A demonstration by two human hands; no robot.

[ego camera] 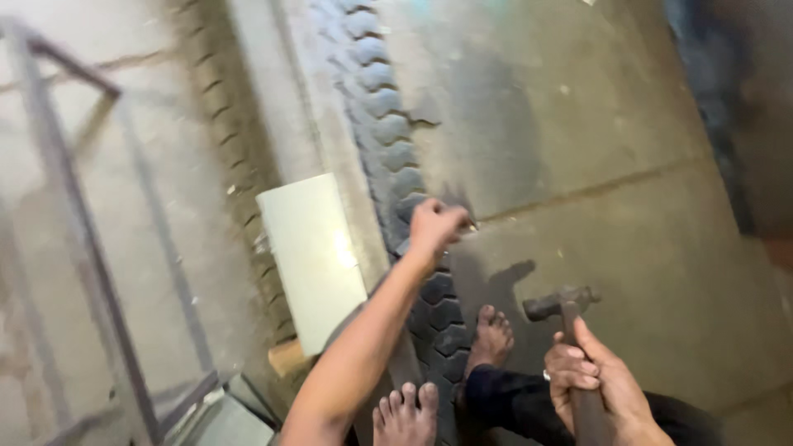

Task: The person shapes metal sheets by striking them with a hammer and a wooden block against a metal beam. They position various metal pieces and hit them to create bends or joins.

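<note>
The right hand (596, 381) lies nearest the camera, at the lower edge of the view, clenched around the handle of a hammer (566, 307). The hammer head points up and away from the body, raised clear of the concrete floor (628, 248).

The left hand (435, 225) is extended forward on a straight arm. Its fingers are pinched around a small object at the edge of the tyre (388, 165); the object is too small and blurred to identify (possibly a nail or a punch). The tyre lies flat on the floor, its blocky tread running from the top of the view down to the two bare feet (446, 380), one of which rests on the tread.

A pale rectangular panel (312, 260) lies just beside the tyre on its inner side. A metal frame (74, 223) stands to the left, well apart from both hands.

Hazards, as judged from this position:

- Struck fingers. The left hand holds the object at the point a blow would land; a misaimed hammer would meet the fingertips.
- Glancing blow. Rubber tread yields and rebounds; a hammer landing off-centre may deflect toward the feet.
- Unprotected feet. Both are bare and near the tyre, so a dropped hammer would strike them directly.
</note>
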